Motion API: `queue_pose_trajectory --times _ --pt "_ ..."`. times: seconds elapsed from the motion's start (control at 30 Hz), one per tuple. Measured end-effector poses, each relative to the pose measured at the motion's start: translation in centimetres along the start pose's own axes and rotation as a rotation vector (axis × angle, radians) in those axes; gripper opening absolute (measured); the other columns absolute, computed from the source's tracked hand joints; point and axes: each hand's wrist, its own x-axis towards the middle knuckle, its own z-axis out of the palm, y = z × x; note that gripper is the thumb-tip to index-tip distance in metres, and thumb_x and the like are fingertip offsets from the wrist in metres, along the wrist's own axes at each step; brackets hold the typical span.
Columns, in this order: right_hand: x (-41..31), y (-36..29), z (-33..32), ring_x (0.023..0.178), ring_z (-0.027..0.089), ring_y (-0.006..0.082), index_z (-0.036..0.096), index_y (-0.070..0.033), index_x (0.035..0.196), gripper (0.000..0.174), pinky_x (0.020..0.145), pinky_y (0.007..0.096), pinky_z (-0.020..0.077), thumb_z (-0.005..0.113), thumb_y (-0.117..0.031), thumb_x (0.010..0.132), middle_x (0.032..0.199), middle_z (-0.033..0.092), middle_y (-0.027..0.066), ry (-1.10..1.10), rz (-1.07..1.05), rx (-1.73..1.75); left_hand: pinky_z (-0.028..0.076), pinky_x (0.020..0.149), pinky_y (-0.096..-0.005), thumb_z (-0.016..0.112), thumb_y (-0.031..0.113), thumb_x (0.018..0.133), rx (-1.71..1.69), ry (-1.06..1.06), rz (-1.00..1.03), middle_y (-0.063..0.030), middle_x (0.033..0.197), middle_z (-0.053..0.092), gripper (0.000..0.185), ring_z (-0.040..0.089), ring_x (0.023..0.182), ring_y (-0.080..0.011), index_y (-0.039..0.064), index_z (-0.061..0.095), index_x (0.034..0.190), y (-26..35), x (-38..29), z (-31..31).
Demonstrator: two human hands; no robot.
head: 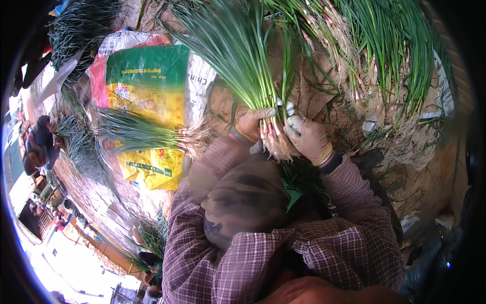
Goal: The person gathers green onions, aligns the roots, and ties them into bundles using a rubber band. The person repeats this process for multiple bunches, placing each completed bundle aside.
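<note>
My left hand (pixel 251 123), in a pale glove, is closed around the lower stalks of a bunch of green garlic (pixel 248 76). Its long leaves fan upward and away from me, while the roots (pixel 280 146) hang below the grip. At the right side of the bunch, my gloved right hand (pixel 309 138) has its thumb and fingers closed on a separate green garlic stalk (pixel 285 89). Small white pieces beside that stalk may be glove fingertips; I cannot tell.
A smaller tied-looking bunch (pixel 152 133) lies on a yellow and green plastic sack (pixel 150 91) at left. More green garlic (pixel 391 68) with tangled roots is spread at right. Camouflage cloth (pixel 246 201) rises close below my hands. Another person (pixel 40 144) is at far left.
</note>
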Motion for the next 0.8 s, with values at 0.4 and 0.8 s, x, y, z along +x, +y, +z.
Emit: queue_pose_trajectory --times 0.4,0.8 --pt "6.8 4.9 5.3 0.074 0.062 0.012 0.065 -0.003 0.097 0.018 0.068 0.0251 0.0496 0.062 -0.019 0.09 0.087 0.065 0.0029 -0.009 0.662 1.219 0.058 0.056 -0.0303 0.063 0.018 0.084 0.113 -0.042 -0.012 -0.0151 0.093 0.067 0.032 0.067 0.072 -0.0234 -0.003 0.059 0.108 -0.8 -0.5 -1.1" --pt "5.5 5.7 6.4 0.073 0.06 0.0133 0.062 -0.004 0.101 0.017 0.063 0.0262 0.0508 0.064 -0.015 0.089 0.089 0.064 0.004 0.034 0.691 1.671 0.057 0.062 -0.0321 0.061 0.022 0.086 0.017 -0.156 -0.06 -0.0178 0.092 0.067 0.037 0.067 0.073 -0.0242 -0.004 0.058 0.112 -1.4 -0.1 -2.2"
